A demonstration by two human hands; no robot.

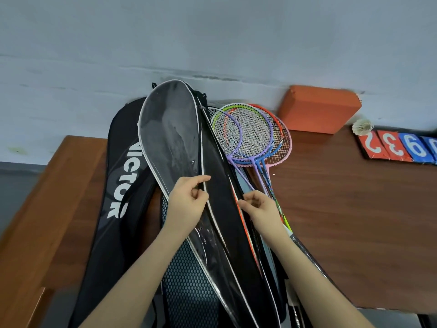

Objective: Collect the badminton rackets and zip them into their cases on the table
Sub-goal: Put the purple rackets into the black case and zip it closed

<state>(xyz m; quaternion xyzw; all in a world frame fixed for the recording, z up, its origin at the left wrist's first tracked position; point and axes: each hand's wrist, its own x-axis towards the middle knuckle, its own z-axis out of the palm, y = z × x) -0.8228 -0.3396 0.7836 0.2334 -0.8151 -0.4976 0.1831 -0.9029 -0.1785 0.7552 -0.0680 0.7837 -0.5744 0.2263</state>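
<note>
Left hand (188, 201): thumb and fingers curled, pinching the white-piped edge of the case flap (172, 131) about halfway along its length. Flap is clear plastic, lifted and folded over to the left.

Right hand (259, 205): fingers curled in, pinching at the opposite edge of the case (227, 209), near the orange trim. What exactly sits between the fingertips cannot be told. Case is black and lies open along its length between the two hands.

Rackets (250, 133): several heads stacked and overlapping just right of the case's top, frames purple, green, orange, blue and pink; shafts run down under the right hand.

A larger bag (118, 185) marked VICTOR lies to the left, partly under the flap.

All on a brown table (343, 197). Far right: orange block (319, 108), shuttlecock (363, 126), number cards (397, 147).
</note>
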